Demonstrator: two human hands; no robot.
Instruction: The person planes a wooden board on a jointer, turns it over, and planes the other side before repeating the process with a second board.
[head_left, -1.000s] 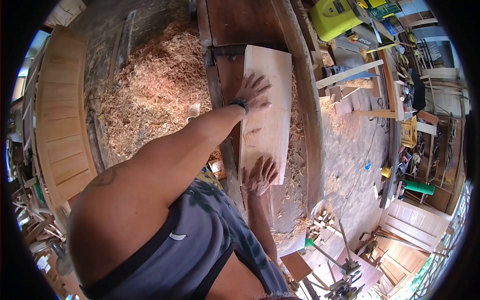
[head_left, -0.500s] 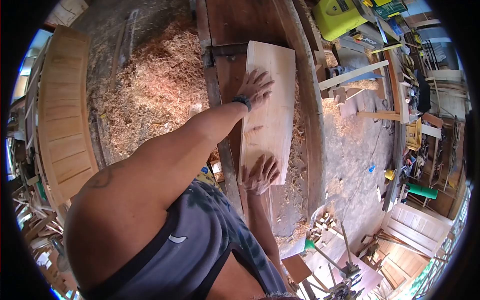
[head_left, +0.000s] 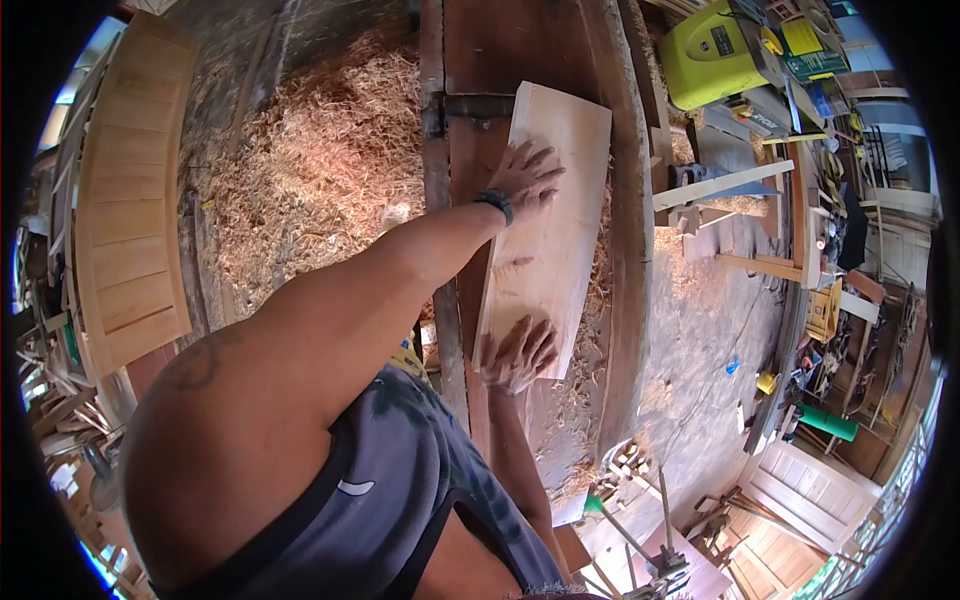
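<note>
A pale wooden board (head_left: pixel 570 210) lies lengthwise on a dark wooden workbench (head_left: pixel 520 45). My left hand (head_left: pixel 528 172), with a dark band at the wrist, rests on the board's far half, fingers spread and palm down. Close to the board's near end, my right hand (head_left: pixel 518 352) also presses flat on top, fingers apart and the thumb by the left edge. Brownish marks show on the wood between my hands. Both palms and the board's underside are hidden.
Wood shavings (head_left: pixel 325 165) cover the floor left of the bench. A panelled wooden door (head_left: pixel 130 215) stands farther left. On the right are a lime-green machine (head_left: pixel 715 50), timber strips (head_left: pixel 725 183) and a green roll (head_left: pixel 828 422). Small offcuts (head_left: pixel 628 462) lie at lower right.
The whole view has turned slightly, so bench and board lean more to the right at the top. Both hands stay on the board in much the same places.
</note>
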